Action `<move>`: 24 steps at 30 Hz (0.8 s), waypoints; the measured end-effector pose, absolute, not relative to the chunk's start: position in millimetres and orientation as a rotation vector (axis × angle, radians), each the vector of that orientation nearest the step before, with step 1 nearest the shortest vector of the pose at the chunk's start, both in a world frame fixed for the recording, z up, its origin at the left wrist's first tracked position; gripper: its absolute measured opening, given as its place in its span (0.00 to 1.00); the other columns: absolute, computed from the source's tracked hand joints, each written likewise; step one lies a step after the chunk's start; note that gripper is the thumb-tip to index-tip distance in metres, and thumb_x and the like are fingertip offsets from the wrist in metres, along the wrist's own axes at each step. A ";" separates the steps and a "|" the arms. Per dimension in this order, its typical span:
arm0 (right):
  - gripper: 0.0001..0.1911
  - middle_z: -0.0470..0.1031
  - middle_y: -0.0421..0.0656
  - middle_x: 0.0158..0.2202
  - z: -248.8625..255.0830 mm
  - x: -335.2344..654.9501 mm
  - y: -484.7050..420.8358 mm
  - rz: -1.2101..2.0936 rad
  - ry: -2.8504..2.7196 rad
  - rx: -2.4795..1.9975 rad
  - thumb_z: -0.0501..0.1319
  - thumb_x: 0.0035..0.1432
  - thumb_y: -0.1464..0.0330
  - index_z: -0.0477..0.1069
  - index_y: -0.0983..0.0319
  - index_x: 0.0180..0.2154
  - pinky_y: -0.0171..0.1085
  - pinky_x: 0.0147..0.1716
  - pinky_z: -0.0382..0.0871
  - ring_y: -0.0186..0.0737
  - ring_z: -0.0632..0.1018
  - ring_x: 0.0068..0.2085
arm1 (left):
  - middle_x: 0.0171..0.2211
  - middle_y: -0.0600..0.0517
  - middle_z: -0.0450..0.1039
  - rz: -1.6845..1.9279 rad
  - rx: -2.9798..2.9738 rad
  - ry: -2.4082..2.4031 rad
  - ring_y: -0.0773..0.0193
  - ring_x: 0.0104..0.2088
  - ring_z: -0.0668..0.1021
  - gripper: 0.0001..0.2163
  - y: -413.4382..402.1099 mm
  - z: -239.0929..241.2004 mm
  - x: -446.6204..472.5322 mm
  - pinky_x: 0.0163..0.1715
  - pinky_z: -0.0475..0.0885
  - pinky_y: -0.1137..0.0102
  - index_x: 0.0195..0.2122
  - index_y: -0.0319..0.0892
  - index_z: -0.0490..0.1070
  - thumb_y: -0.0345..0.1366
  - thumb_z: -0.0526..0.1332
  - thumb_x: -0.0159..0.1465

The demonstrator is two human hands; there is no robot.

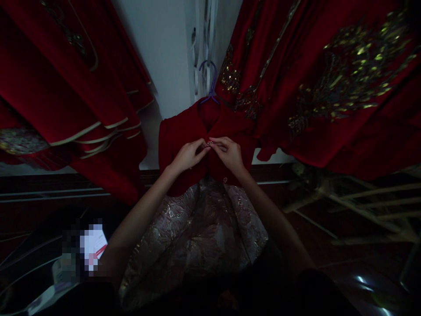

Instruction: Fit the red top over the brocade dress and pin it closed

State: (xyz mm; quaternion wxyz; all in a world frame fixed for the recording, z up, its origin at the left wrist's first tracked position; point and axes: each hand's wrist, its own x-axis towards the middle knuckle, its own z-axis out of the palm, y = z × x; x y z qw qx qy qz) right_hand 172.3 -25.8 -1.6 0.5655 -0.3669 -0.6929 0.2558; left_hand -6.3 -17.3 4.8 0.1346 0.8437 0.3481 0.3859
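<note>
A short red jacket (183,127) with a metallic floral skirt part (213,219) below it hangs on a purple hanger (213,83). Both hands meet at the jacket's front opening, just under the V-shaped neck. My left hand (189,156) is closed, its thumb and forefinger pinching a small beaded fastener (209,143) with pale dots. From the other side, my right hand (230,154) pinches at the same fastener, fingertips nearly touching the left ones. The fastener's exact shape is mostly covered by the fingers. Lower on the front sits a small pale flower-like ornament (225,180).
Red garments with pale trim (98,127) hang at left, and red gowns with gold sequins (355,66) at right. White metal chains (205,39) hold the hanger. A wooden rack (362,202) stands lower right; a bright, pixelated item (94,245) lies lower left.
</note>
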 end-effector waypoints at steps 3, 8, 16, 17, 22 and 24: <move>0.13 0.76 0.44 0.43 1.9 174.5 -28.3 0.574 -1.655 -0.866 0.65 0.56 0.64 0.78 0.58 0.44 0.40 0.46 0.78 0.37 0.79 0.42 | 0.31 0.53 0.74 1.071 2.506 1.039 0.69 0.29 0.74 0.10 -15.0 9.8 -5.8 0.31 0.65 0.74 0.36 0.40 0.69 0.40 0.54 0.67; 0.14 0.76 0.44 0.42 3.4 176.0 -24.9 0.601 -1.619 -0.874 0.67 0.53 0.63 0.78 0.59 0.42 0.41 0.46 0.78 0.36 0.79 0.40 | 0.29 0.53 0.73 1.040 2.570 1.063 0.68 0.27 0.73 0.07 -15.9 12.4 -3.3 0.28 0.63 0.74 0.36 0.40 0.68 0.36 0.54 0.65; 0.16 0.74 0.43 0.44 -4.2 174.6 -25.4 0.639 -1.605 -0.834 0.65 0.54 0.65 0.76 0.58 0.45 0.39 0.47 0.78 0.34 0.79 0.40 | 0.36 0.49 0.75 0.950 2.795 1.187 0.64 0.33 0.76 0.09 -21.1 15.4 -2.5 0.32 0.67 0.72 0.41 0.39 0.71 0.34 0.53 0.66; 0.16 0.74 0.43 0.45 -4.8 174.2 -25.9 0.633 -1.608 -0.834 0.64 0.54 0.65 0.76 0.58 0.46 0.39 0.47 0.78 0.34 0.78 0.40 | 0.37 0.48 0.75 0.936 2.818 1.188 0.63 0.35 0.77 0.09 -21.5 15.6 -2.3 0.33 0.67 0.72 0.41 0.39 0.71 0.34 0.53 0.66; 0.19 0.73 0.44 0.46 -4.8 170.6 -24.5 0.566 -1.599 -0.869 0.61 0.55 0.68 0.74 0.58 0.49 0.39 0.47 0.77 0.34 0.77 0.42 | 0.39 0.47 0.75 1.032 2.740 1.199 0.62 0.38 0.77 0.09 -23.5 10.4 5.3 0.36 0.69 0.71 0.42 0.40 0.70 0.35 0.52 0.67; 0.22 0.73 0.45 0.48 -5.8 168.9 -25.2 0.581 -1.571 -0.911 0.59 0.56 0.69 0.70 0.58 0.54 0.38 0.44 0.77 0.35 0.77 0.42 | 0.38 0.48 0.75 1.167 2.560 1.176 0.63 0.38 0.77 0.08 -23.3 3.3 10.1 0.37 0.70 0.71 0.41 0.40 0.69 0.37 0.53 0.67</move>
